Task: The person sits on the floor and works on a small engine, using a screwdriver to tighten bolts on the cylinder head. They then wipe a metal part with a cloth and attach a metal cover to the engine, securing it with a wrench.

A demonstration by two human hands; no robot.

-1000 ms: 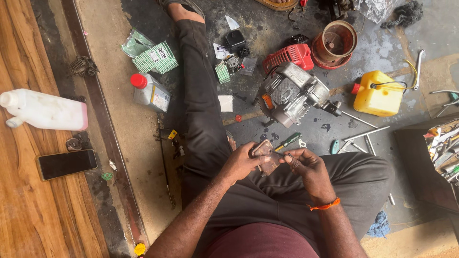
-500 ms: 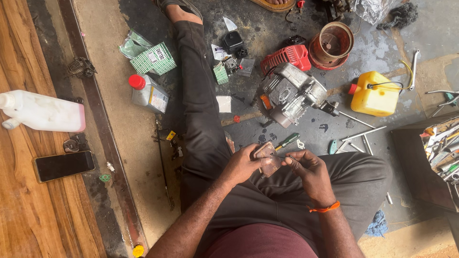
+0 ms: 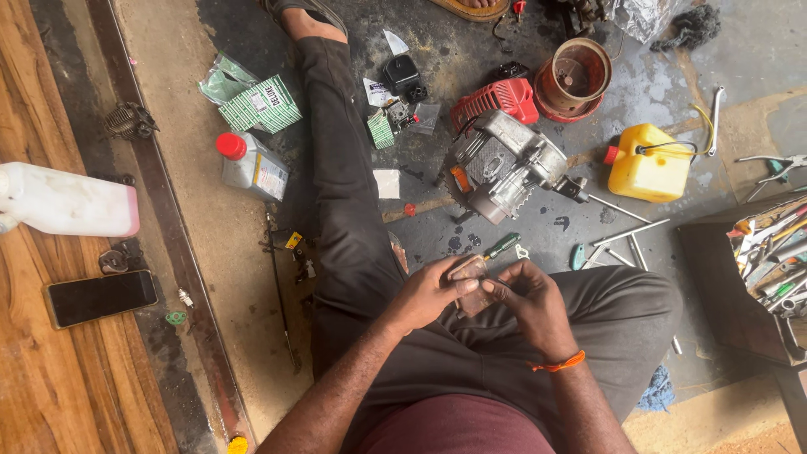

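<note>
Left hand point(image 3: 429, 294) and right hand point(image 3: 531, 304) both grasp 1 small brown metal part point(image 3: 469, 277) over the lap, near the engine point(image 3: 508, 164).

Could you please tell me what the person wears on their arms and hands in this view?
Both forearms are bare, with no sleeves reaching them, and neither the left hand nor the right hand wears a glove. The only item worn is a thin orange cord wristband around the right wrist. No rings or watch show.
</note>
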